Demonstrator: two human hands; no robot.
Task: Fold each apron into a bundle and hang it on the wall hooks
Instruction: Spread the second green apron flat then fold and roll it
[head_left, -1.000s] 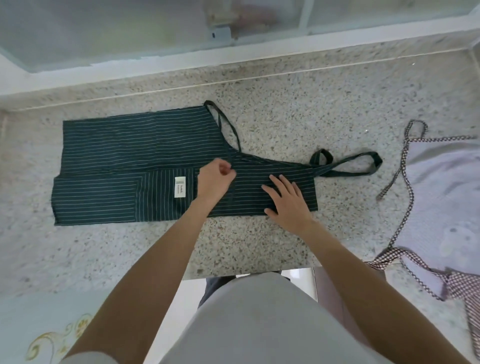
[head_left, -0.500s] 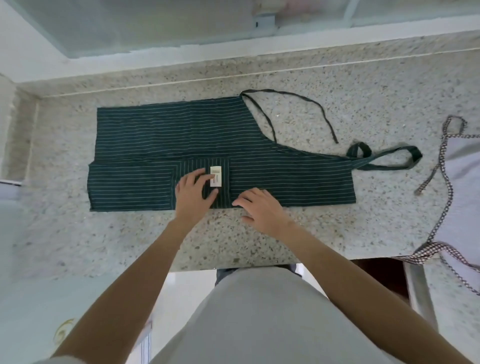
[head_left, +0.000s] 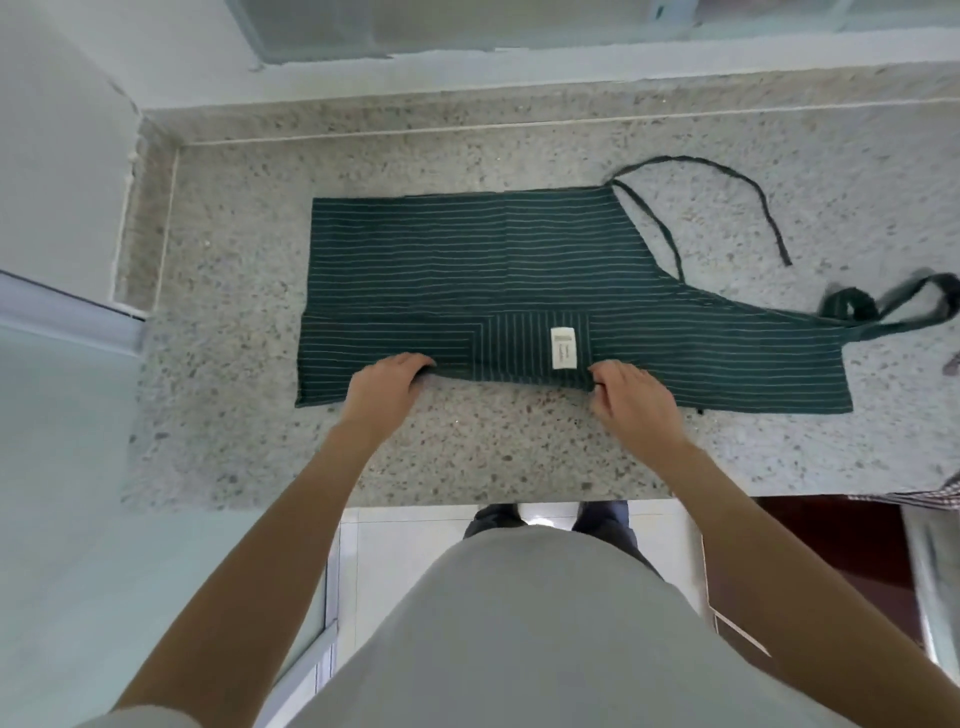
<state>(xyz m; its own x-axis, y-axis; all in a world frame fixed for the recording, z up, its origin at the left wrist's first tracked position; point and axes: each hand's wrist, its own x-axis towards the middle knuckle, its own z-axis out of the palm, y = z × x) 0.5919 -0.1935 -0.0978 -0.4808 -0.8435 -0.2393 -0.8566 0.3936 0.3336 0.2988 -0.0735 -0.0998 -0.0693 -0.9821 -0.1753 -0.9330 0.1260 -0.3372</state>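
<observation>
A small cream rectangular fabric label (head_left: 563, 348) is sewn on the pocket of the dark green white-striped cloth apron (head_left: 493, 270) (there is faint print on it, too small and blurred to read).

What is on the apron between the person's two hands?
In the head view, a striped pocket patch with a white label lies between the left hand and right hand.

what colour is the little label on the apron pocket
Cream-white rectangular fabric label, with faint unreadable print; clearest in the head view.
</observation>
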